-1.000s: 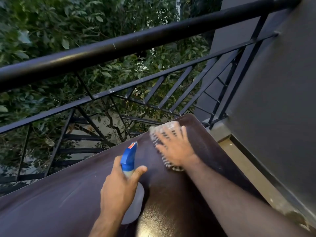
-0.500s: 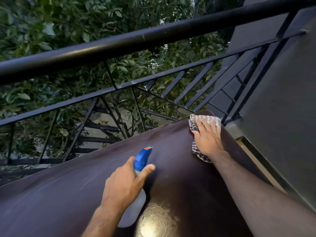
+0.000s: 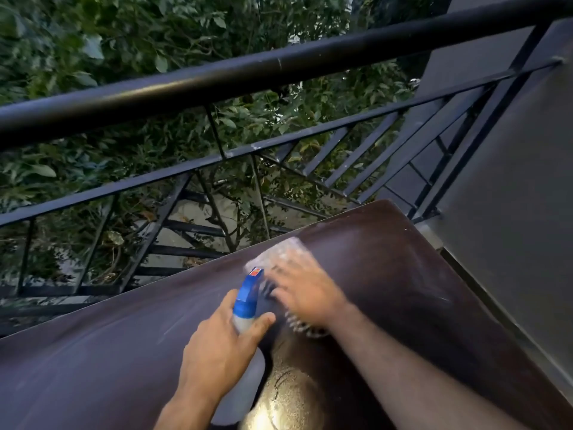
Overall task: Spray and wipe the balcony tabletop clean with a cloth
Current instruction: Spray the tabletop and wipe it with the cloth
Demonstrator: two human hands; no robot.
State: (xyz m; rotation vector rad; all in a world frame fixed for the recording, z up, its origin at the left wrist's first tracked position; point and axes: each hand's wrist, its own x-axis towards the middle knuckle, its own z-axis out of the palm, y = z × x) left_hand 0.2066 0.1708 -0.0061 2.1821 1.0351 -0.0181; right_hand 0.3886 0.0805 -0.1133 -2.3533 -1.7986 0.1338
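Observation:
The dark brown tabletop (image 3: 387, 274) fills the lower part of the view, with a wet, shiny patch near me. My left hand (image 3: 220, 352) grips a spray bottle (image 3: 248, 293) with a blue head and a pale body, its nozzle pointing away from me. My right hand (image 3: 305, 293) lies flat, fingers spread, on a checked cloth (image 3: 279, 252) that is pressed to the tabletop near its far edge. Hand and cloth are blurred by motion, just right of the bottle's nozzle. Most of the cloth is hidden under the hand.
A black metal railing (image 3: 279, 66) runs along the table's far edge, with green foliage (image 3: 124, 41) beyond it. A grey wall (image 3: 511, 197) rises on the right, with a narrow strip of floor between it and the table.
My right hand has swept the cloth leftward from the table's far right corner to a spot beside the bottle's nozzle. My left hand holds the bottle in about the same place.

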